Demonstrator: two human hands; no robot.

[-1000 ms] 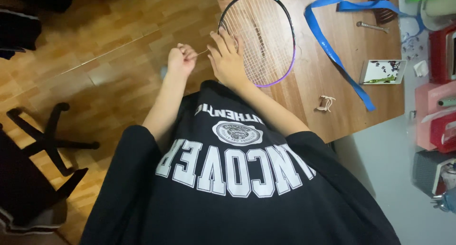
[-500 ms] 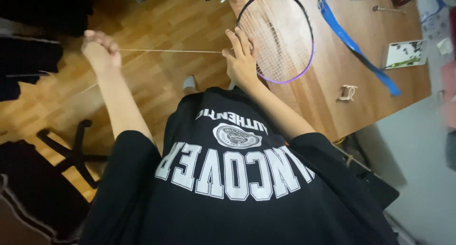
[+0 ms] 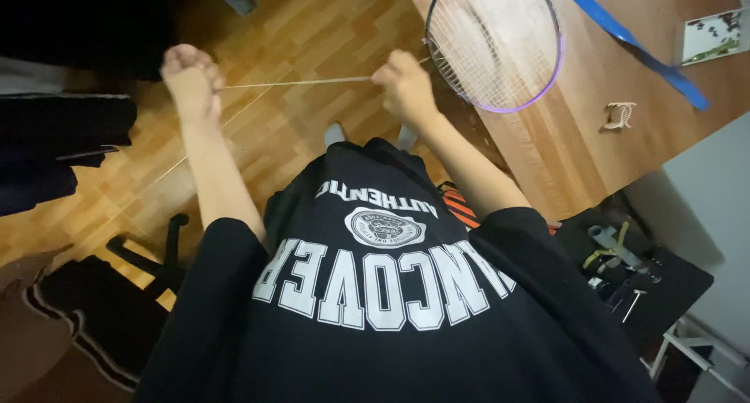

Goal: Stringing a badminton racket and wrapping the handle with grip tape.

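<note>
A wooden table (image 3: 562, 161) fills the upper right, and a badminton racket (image 3: 494, 44) with a purple-edged frame is laid on it, its head reaching to the table's near edge. A blue strap (image 3: 633, 44) and a small clip (image 3: 619, 115) are set beyond it. A pale string (image 3: 297, 82) is drawn taut from the racket out over the wooden floor. It is gripped by the right hand (image 3: 405, 87), clenched just beside the frame, and by the left hand (image 3: 191, 79), closed in a fist well apart to the left; whether the string is wrapped round those fingers cannot be told. If tension is raised unevenly, the string may be kinked at the frame, slipped through the left fist, or the racket dragged off the edge.
</note>
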